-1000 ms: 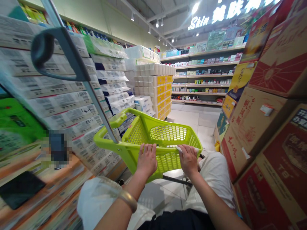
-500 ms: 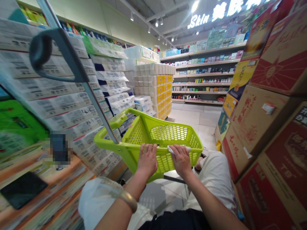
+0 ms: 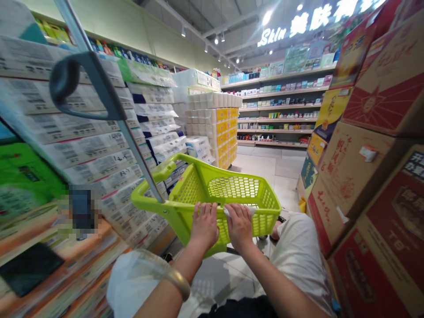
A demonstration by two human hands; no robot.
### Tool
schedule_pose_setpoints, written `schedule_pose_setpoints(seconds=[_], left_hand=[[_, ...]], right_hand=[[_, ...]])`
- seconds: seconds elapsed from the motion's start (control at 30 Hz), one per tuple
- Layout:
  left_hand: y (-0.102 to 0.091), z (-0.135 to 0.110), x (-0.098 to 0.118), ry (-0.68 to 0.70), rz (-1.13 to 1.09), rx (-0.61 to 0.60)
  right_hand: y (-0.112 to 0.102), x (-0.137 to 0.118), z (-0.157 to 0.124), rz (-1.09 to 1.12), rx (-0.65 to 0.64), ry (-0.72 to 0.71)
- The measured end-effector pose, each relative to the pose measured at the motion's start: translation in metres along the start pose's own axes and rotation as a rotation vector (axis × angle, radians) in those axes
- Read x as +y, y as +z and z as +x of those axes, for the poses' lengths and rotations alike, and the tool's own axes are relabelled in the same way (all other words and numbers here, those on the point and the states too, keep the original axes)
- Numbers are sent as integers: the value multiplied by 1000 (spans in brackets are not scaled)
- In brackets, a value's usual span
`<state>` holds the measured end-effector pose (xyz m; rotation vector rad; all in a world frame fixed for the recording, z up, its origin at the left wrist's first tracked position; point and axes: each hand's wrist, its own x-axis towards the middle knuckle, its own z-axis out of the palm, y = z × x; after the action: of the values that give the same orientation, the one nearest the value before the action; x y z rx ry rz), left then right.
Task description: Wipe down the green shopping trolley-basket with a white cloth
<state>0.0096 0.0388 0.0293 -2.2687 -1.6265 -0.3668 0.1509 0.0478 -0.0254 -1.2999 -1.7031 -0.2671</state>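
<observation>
A lime-green plastic shopping cart [image 3: 232,173] stands in front of my knees, its perforated basket tilted a little in view. My left hand [image 3: 205,225] is closed over the near rim, fingers hooked over the top edge. Close to its right, my right hand [image 3: 239,223] presses a white cloth [image 3: 249,210] onto the same rim; most of the cloth is hidden under the fingers. From the cart's left end rises a metal pole [image 3: 141,152] with a dark grey loop handle [image 3: 99,88].
Wrapped paper packs [image 3: 89,152] are stacked at the left, beside a dark tablet-like slab [image 3: 29,268] on orange packages. Cardboard cartons [image 3: 354,163] tower on the right. Ahead, a tiled floor [image 3: 265,165] leads to stocked shelves [image 3: 278,106].
My right hand has slid left along the rim with the cloth, closer to my left hand. The left hand stays on the rim; the whole view has shifted slightly.
</observation>
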Motion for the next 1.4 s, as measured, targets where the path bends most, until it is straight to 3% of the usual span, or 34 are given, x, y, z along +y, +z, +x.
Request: schedule_pose_setpoints(seconds=[0.07, 0.13, 0.27, 0.4, 0.5, 0.63, 0.73, 0.87, 1.0, 1.07, 1.2, 1.33, 1.4], left_hand=[[0, 0, -1, 9, -2, 2], [0, 0, -2, 12, 0, -4], [-1, 0, -2, 0, 9, -23], [-1, 0, -1, -3, 10, -15], [-2, 0, 0, -6, 12, -6], [-2, -1, 0, -6, 22, 3], [-2, -1, -1, 4, 29, 4], [2, -1, -3, 7, 17, 12], [4, -1, -3, 3, 6, 19], [3, -1, -2, 2, 3, 17], [2, -1, -1, -7, 0, 10], [3, -1, -3, -5, 4, 13], [3, -1, -4, 3, 4, 6]], right_hand=[[3, -7, 3, 17, -21, -23], [1, 1, 2, 5, -37, -52], [-17, 46, -9, -81, 6, -75], [-30, 73, -16, -151, 89, 27], [-22, 57, -15, -149, 133, 101], [-3, 12, -6, -43, 52, 22], [2, -2, -2, -6, 12, -22], [-13, 30, -9, -66, -1, -59], [-32, 78, -21, -148, 71, 9], [-34, 87, -23, -166, 115, 79], [-19, 56, -18, -129, 136, 129], [0, 7, -6, -22, 33, -6], [1, -1, -4, -9, 11, -37]])
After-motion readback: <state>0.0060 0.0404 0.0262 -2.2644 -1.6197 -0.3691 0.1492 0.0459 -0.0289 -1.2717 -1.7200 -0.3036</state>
